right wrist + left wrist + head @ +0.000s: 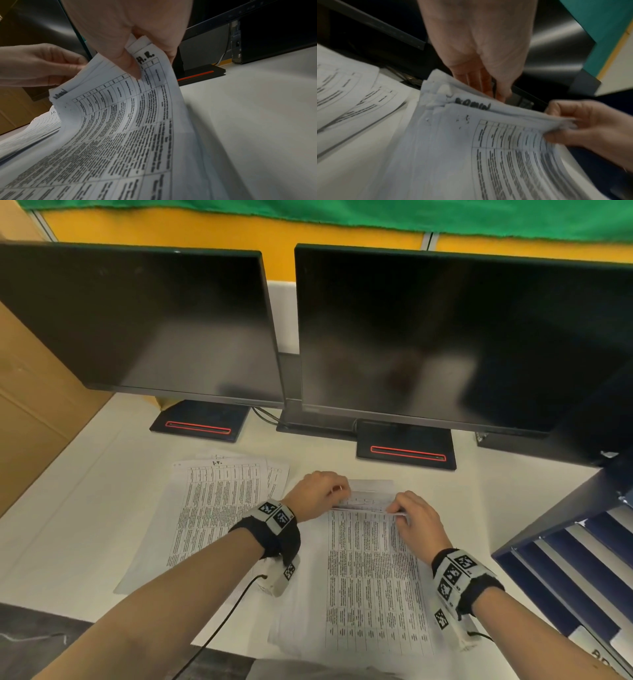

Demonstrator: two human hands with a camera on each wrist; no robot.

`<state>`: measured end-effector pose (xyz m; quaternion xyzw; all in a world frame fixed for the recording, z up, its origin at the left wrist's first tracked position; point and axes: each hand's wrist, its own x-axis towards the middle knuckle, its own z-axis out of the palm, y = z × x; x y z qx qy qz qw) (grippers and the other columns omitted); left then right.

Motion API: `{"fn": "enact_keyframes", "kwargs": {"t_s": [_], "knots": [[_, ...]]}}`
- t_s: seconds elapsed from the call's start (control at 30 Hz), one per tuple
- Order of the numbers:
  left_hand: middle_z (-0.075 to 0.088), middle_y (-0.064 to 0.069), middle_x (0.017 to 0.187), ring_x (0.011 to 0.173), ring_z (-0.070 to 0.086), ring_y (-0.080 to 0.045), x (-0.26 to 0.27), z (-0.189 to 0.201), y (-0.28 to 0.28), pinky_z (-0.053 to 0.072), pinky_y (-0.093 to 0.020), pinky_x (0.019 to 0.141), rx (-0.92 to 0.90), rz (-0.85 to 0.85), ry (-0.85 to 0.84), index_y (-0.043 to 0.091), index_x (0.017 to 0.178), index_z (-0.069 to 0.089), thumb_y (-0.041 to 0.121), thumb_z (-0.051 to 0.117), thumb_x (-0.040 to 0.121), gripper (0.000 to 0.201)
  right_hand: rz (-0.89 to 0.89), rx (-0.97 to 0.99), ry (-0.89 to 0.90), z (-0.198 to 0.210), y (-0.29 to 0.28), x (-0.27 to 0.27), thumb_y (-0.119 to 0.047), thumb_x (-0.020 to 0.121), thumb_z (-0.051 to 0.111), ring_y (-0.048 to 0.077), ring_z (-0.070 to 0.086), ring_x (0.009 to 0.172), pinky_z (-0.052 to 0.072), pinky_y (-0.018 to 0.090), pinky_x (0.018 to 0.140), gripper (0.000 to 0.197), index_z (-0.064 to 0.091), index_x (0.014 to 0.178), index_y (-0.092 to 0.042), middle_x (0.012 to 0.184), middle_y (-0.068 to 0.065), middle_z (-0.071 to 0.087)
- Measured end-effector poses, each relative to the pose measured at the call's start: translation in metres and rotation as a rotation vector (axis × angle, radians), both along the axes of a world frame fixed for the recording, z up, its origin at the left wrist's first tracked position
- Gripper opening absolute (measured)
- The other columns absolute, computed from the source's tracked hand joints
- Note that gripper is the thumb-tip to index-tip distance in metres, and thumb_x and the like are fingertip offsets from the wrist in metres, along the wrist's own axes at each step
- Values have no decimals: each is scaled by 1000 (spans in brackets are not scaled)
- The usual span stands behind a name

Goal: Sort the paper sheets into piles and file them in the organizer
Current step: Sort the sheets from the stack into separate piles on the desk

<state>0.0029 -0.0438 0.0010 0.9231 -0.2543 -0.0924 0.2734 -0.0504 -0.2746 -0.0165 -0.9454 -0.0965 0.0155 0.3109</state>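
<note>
A stack of printed table sheets (370, 577) lies on the white desk in front of me, its far edge lifted. My right hand (407, 515) pinches the far right corners of several sheets (142, 44) between thumb and fingers; the top one is marked "H.R." (145, 57). My left hand (325, 491) holds the far left edge of the same stack (447, 97), fingers behind the sheets. A second pile of sheets (212, 508) lies flat to the left. The dark blue organizer (565, 563) with slanted slots stands at the right.
Two dark monitors (144, 320) (462, 337) on black bases with red stripes (197, 426) (407, 453) stand close behind the papers. A cardboard box (30, 405) is at the left. A black cable (222, 621) runs from my left wrist.
</note>
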Motion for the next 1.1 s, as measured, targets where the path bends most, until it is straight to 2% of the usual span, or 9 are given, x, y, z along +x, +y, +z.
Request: {"fn": "enact_keyframes", "kwargs": {"t_s": [0.13,0.27,0.33,0.43,0.57,0.73,0.83,0.97,1.1], "knots": [[55,-6,109,92,56,-20,14,-3,15,49,-29,83,99,234,59,13,111,58,6,44,94,23,7,-59,-46,-4,-3,0,6,77,54,12,46,84,33,30,81,32,52,75,-26,83,-17,58],[56,-6,109,98,56,-23,21,-7,27,46,-29,85,229,188,172,15,104,62,8,55,88,19,-40,-154,-133,-5,-4,-1,4,71,59,9,39,93,16,28,92,30,60,75,-25,83,-18,60],[58,-4,106,92,53,-18,21,-6,26,43,-25,79,282,139,166,16,102,61,15,61,85,17,2,-106,-110,-4,-3,-1,8,71,57,9,45,90,23,35,97,31,59,75,-23,83,-16,59],[60,-1,101,85,50,-15,18,-6,23,43,-23,74,324,123,97,15,97,59,19,63,85,13,62,22,-23,1,-2,-1,12,74,52,14,55,82,43,29,85,35,54,77,-23,84,-10,57],[64,-3,94,83,50,-16,16,-6,22,43,-26,75,310,68,50,12,91,63,21,60,88,10,38,41,24,2,0,-2,8,81,51,15,58,87,48,27,84,24,57,82,-15,98,-5,50],[61,2,87,81,46,-11,11,-4,28,34,-21,75,169,-25,-6,13,91,69,22,59,90,14,22,-3,46,2,-3,-2,6,81,50,12,59,92,46,25,90,23,59,86,-14,117,-10,48],[56,6,83,78,50,-11,2,-3,32,36,-18,71,131,-66,-28,14,85,69,20,59,89,12,39,-18,50,2,-3,-1,6,80,50,12,56,91,45,25,89,28,60,97,-14,103,-8,57],[57,1,86,73,53,-13,-6,-3,32,44,-18,66,96,-24,17,12,79,65,30,61,89,21,39,-46,56,1,-1,-1,7,79,50,13,50,86,38,19,72,27,52,79,-20,86,-10,58],[54,-9,103,91,55,-24,4,-6,33,49,-29,79,119,133,111,8,103,60,17,42,98,21,42,-130,-23,-9,-4,-4,4,76,56,15,45,86,24,24,75,30,57,80,-26,85,-15,58]]}}
